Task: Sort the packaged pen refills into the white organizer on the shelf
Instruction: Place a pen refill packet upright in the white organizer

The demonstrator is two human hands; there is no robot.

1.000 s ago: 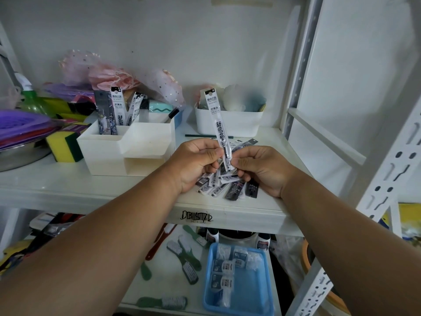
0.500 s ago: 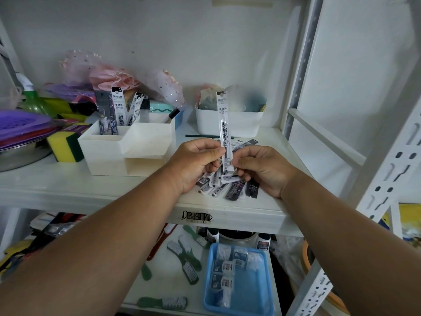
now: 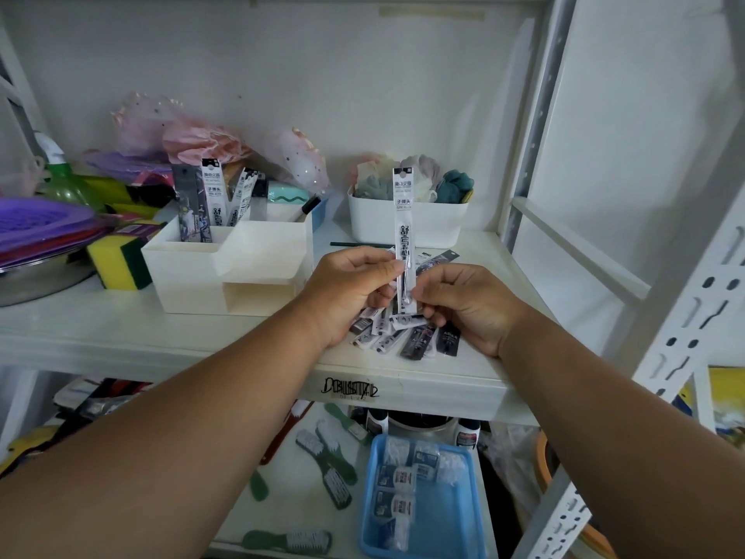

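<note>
A white packaged pen refill (image 3: 404,219) stands upright between my hands. My left hand (image 3: 346,288) pinches its lower part from the left, and my right hand (image 3: 471,304) pinches its bottom end from the right. Under both hands a loose pile of packaged refills (image 3: 403,336) lies on the white shelf (image 3: 121,336). The white organizer (image 3: 225,268) stands to the left of my hands, with several refill packs (image 3: 213,199) upright in its rear left compartment.
A white bin of cloths (image 3: 407,223) stands behind my hands. A yellow-green sponge (image 3: 119,262), a purple strainer (image 3: 36,227) and a metal bowl sit at the left. Shelf uprights (image 3: 536,115) rise at the right. Below are brushes and a blue tray (image 3: 451,518).
The held refill has turned from tilting left to standing straight upright. Both hands stayed over the pile.
</note>
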